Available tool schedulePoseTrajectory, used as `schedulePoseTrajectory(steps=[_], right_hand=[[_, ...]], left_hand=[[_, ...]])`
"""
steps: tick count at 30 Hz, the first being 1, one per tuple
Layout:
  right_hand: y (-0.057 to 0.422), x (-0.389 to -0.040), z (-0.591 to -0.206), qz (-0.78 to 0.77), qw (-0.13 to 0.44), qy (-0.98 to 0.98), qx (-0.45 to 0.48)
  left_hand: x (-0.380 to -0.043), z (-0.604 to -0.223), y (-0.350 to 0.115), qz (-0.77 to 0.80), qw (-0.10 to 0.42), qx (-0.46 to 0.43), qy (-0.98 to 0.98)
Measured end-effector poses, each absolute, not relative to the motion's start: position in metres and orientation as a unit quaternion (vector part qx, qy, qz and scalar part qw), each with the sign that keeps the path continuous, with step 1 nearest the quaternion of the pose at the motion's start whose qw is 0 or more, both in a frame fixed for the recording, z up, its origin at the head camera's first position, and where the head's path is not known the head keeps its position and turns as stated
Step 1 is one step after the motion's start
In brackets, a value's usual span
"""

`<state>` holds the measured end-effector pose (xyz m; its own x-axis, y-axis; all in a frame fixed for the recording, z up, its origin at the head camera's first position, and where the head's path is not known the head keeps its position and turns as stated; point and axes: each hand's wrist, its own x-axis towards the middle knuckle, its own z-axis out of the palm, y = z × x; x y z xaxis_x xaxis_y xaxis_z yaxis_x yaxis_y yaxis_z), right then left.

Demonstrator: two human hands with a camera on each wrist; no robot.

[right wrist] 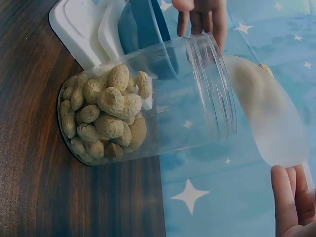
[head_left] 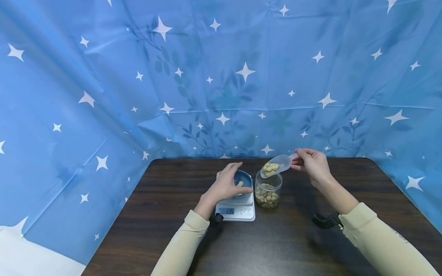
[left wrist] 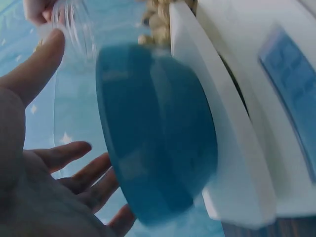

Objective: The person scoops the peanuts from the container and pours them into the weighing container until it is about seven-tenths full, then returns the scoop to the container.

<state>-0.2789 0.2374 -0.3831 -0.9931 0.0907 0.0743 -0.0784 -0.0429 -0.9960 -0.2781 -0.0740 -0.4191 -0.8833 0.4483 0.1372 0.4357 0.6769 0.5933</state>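
My right hand [head_left: 315, 165] grips the handle of a translucent plastic scoop [head_left: 284, 162], held tilted over the mouth of a clear jar [right wrist: 173, 98]. Several unshelled peanuts [head_left: 270, 168] lie in the scoop. More peanuts [right wrist: 106, 116] fill the lower part of the jar. On a white kitchen scale [head_left: 243, 214] sits a blue bowl [left wrist: 153, 133], with some peanuts inside. My left hand [head_left: 225, 186] is at the bowl, thumb and fingers spread around its rim. In the left wrist view the fingers [left wrist: 98, 182] are extended, with fingertips right at the rim.
The scale's display [head_left: 226, 211] faces the near side and appears to read 175. The jar stands just right of the scale on a dark wooden table [head_left: 152, 230]. A blue star-printed cloth [head_left: 221, 96] hangs behind the table's far edge.
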Motion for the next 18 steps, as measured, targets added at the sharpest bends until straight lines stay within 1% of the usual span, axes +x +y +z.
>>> schedulePoseTrajectory(steps=[5,13,18], right_hand=[[0.236,-0.280,-0.383,0.726,0.063,-0.685,-0.007],[0.228,-0.282,-0.386,0.731,0.069,-0.679,-0.005],[0.220,-0.283,-0.387,0.733,0.072,-0.676,-0.009]], left_hand=[[-0.280,-0.423,-0.093,0.318,0.030,0.230,0.919],[-0.282,-0.430,-0.110,0.313,0.097,0.203,0.923],[-0.284,-0.433,-0.113,0.309,0.113,0.197,0.923]])
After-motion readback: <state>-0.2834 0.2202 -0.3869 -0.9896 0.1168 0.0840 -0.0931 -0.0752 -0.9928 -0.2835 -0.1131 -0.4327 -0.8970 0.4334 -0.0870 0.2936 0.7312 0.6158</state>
